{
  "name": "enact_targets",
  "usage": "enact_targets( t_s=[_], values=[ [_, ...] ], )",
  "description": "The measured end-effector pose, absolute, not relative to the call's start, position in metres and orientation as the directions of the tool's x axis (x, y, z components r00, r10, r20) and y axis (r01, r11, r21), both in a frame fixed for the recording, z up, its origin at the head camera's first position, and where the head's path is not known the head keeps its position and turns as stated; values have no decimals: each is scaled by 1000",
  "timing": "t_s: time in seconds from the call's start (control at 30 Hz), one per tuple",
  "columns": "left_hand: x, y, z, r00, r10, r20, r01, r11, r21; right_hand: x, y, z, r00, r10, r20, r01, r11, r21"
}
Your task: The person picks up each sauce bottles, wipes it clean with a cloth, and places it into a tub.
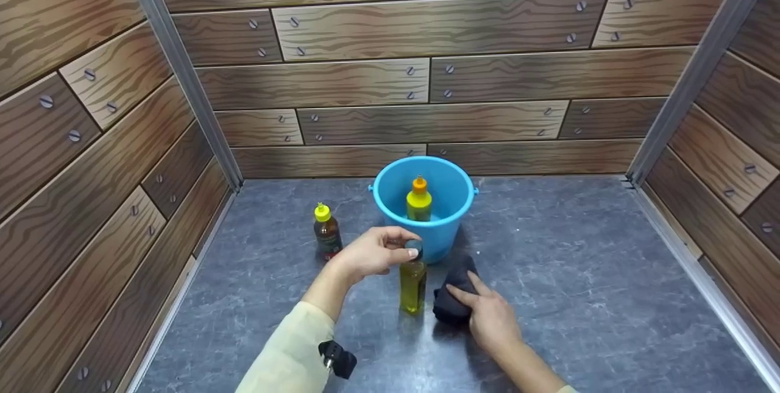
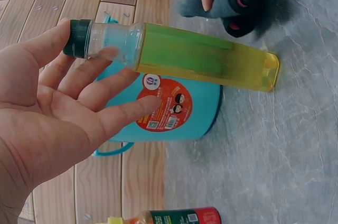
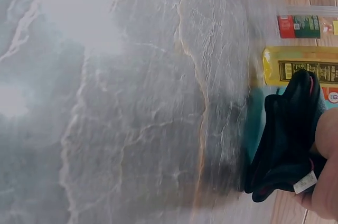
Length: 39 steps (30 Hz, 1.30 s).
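My left hand (image 1: 370, 253) pinches the dark green cap (image 2: 78, 39) of a clear bottle of yellow-green oil (image 1: 413, 289) between thumb and fingers. The bottle stands upright in front of the blue bucket (image 1: 442, 237). To its right, my right hand (image 1: 495, 321) grips a dark folded cloth (image 1: 456, 304), index and middle fingers stretched over the top. The right wrist view shows the cloth's black folded edges, a pinkish trim and a white tag (image 3: 305, 182). Inside the bucket stands a yellow bottle with an orange cap (image 1: 418, 201), its lower part hidden by the rim.
A dark sauce bottle with a yellow cap (image 1: 327, 234) stands left of the bucket. The grey marbled tabletop (image 1: 579, 283) is bounded by wood-patterned walls (image 1: 499, 76) at the back and both sides, with metal strips along the corners. A small black device (image 1: 338, 359) is strapped to the left sleeve.
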State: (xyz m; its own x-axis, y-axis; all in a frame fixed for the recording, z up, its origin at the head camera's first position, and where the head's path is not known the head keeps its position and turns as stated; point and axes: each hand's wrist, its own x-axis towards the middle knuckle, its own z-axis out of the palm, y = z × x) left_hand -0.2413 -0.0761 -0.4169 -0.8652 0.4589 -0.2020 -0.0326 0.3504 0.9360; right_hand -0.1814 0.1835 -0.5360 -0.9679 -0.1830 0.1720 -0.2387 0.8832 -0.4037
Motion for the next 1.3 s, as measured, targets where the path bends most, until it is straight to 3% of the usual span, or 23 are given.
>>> enact_targets(
  t_s=[0.47,0.97,1.3],
  values=[
    [-241,-75,-411,-850,486,-203,8,396,918,-167,192,-530,-918,-177,354,-323,853,-411],
    [-235,-76,-409,-854,493,-164,63,411,909,-159,186,-521,-904,-181,387,-349,837,-422],
    [-228,-71,-414,-895,435,-100,67,351,934,-158,183,-514,-908,-182,377,-345,834,-431]
  ],
)
